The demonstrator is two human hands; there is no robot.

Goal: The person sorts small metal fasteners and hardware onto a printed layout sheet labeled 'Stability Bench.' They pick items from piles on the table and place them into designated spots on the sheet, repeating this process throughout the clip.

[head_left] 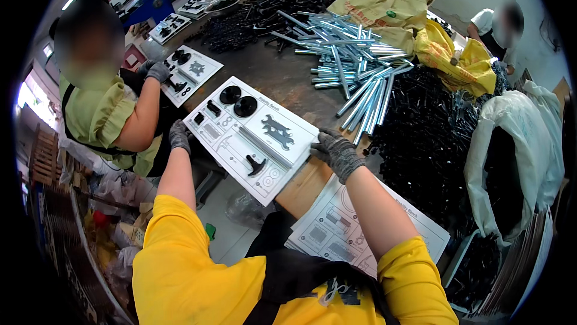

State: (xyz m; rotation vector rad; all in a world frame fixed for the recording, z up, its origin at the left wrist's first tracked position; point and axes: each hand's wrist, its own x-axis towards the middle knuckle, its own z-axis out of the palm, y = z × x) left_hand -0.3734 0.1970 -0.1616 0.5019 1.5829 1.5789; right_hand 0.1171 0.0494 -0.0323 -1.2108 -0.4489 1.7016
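Observation:
A white printed parts card (225, 138) lies tilted before me at the table's edge, its left corner past the edge. On it are two black discs (245, 106), two flat dark wrenches (277, 132), a black T-shaped knob (256, 165) and small black pieces (213, 107). In a grey glove, my left hand (179, 135) grips the card's left edge, fingertips partly hidden. My right hand (338, 155), gloved too, has its fingers closed at the right edge. Under my right forearm is a stack of printed cards (330, 232).
Silver metal tubes (360, 63) are heaped beyond the card. Black hardware (415, 138) is piled at right near a white sack (517, 126). At left a co-worker's gloved hand (158, 72) is at another loaded card (201, 66). Yellow sacks (390, 0) stand farther back.

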